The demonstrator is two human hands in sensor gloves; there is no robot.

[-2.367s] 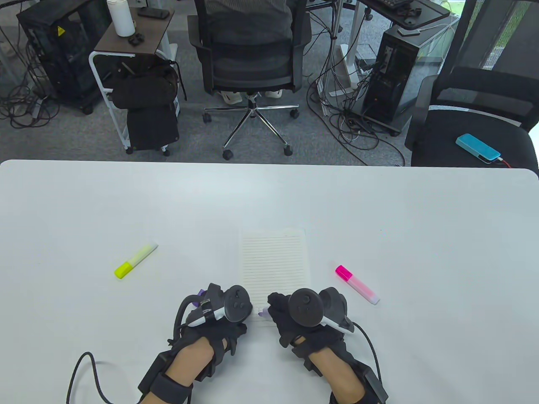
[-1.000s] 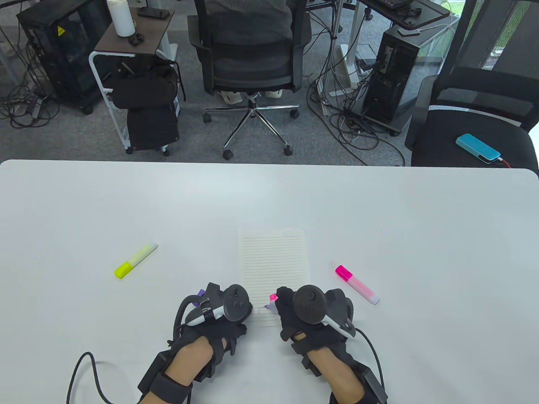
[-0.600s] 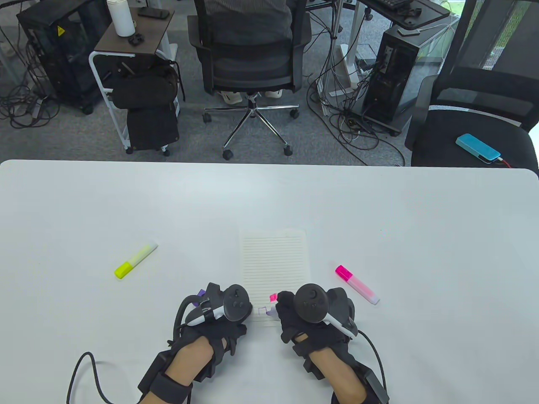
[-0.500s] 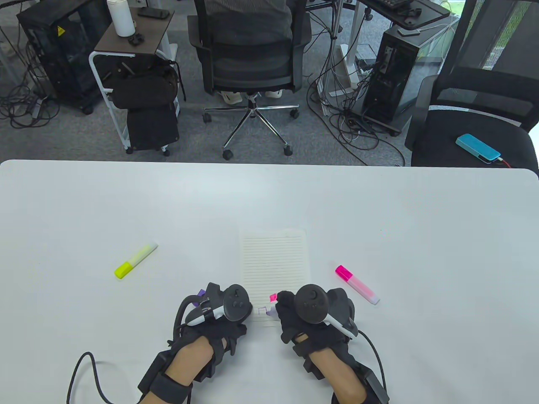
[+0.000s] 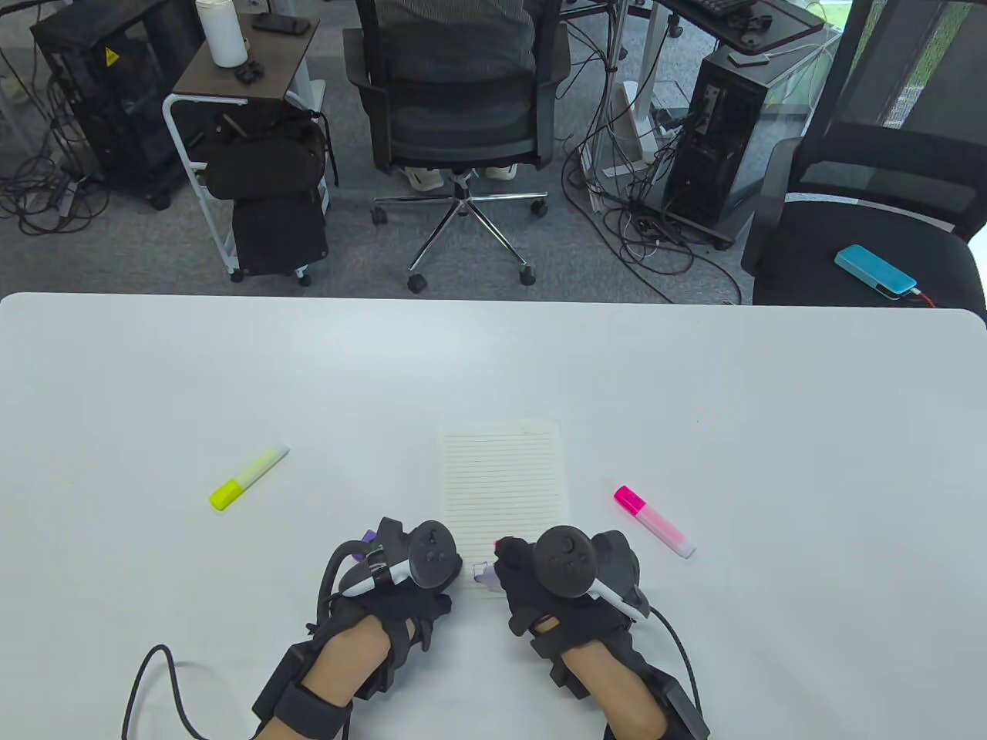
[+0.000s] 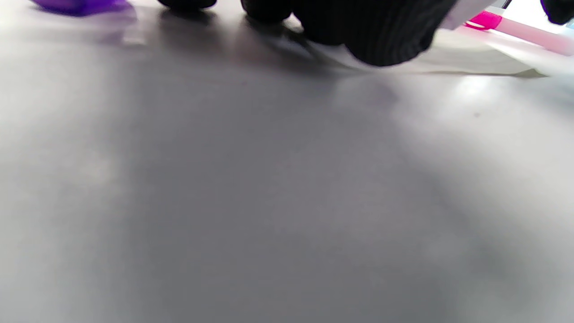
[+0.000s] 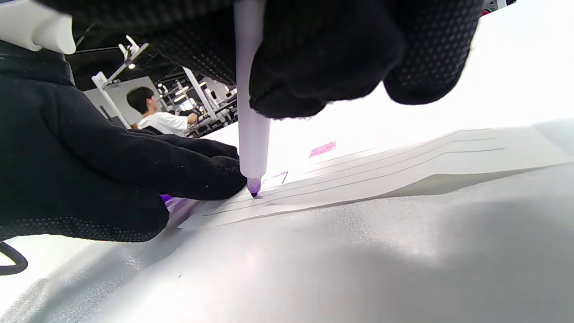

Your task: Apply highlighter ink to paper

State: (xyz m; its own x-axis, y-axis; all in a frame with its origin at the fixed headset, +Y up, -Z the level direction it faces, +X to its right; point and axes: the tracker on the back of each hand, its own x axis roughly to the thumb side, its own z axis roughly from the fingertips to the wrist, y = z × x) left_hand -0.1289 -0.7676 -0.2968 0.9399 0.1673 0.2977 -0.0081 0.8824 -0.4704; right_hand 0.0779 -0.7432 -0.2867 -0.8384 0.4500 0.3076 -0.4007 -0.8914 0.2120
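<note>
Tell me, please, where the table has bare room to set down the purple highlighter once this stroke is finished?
Bare table lies beyond the paper, also between paper and yellow highlighter, and right of the pink highlighter. It is crowded at the paper's near edge, where both hands meet.

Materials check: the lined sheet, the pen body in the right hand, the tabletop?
Lined sheet: thin matte paper; its near edge lifts and curls. Purple highlighter in the right hand: smooth, pale, likely plastic, with a felt-looking tip. Table: white, hard, faintly glossy, perhaps laminate.
</note>
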